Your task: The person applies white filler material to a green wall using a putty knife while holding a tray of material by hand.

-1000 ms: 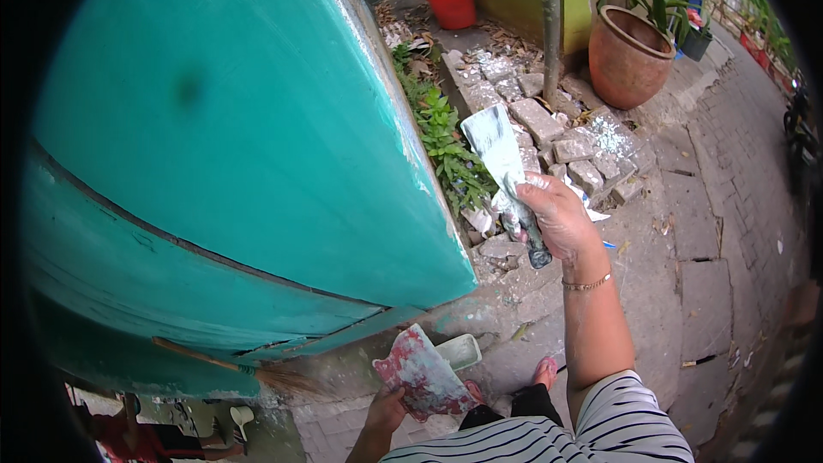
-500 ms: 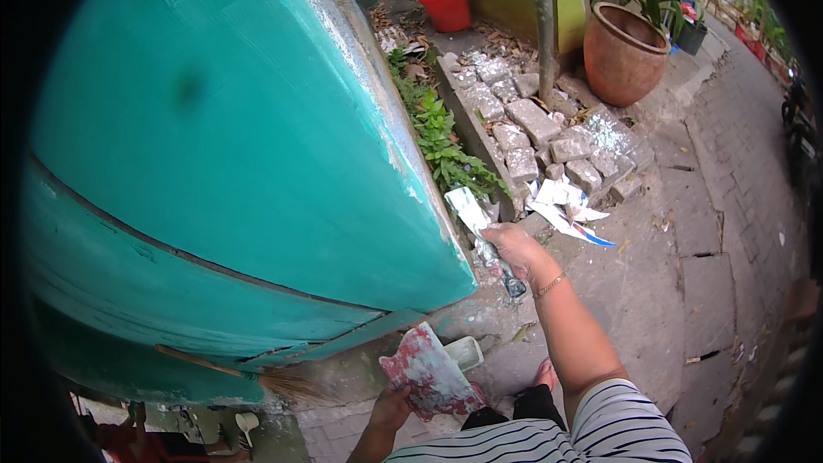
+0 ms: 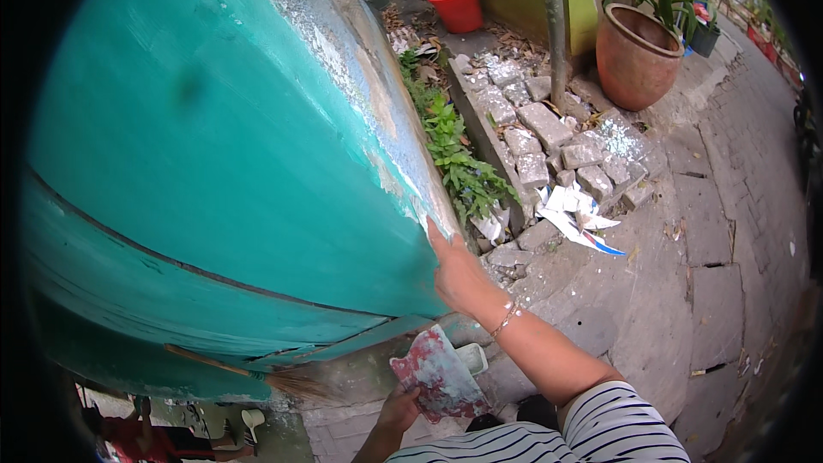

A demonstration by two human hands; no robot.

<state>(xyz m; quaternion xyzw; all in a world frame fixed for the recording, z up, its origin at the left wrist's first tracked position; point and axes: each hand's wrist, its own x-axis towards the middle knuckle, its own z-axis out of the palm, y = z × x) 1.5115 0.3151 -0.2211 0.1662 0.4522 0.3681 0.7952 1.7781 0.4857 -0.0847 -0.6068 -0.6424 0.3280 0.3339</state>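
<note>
My right hand (image 3: 467,279) is at the corner edge of a teal-painted wall (image 3: 257,163), index finger stretched along it. Its fingers close round a smeared scraper, mostly hidden by the hand and wall edge; a thin white sliver shows by the fingertip. Flaked white and grey patches run up the edge above. Low in front of me, my left hand (image 3: 399,409) grips one side of a flat board (image 3: 439,375), red beneath whitish-green smears. Beside the board, a pale rectangular tray (image 3: 471,358) is partly covered by it.
A straw broom (image 3: 296,384) rests along the wall's foot. Beyond the corner are green plants (image 3: 459,159), stacked paving blocks (image 3: 544,124), torn white packaging (image 3: 574,214), a red tub (image 3: 456,7) and a large clay pot (image 3: 639,60). Another person (image 3: 129,433) is at lower left.
My right hand has moved left onto the wall's edge, turning the scraper from plain sight to mostly hidden. My left hand still holds the board. The view has shifted slightly.
</note>
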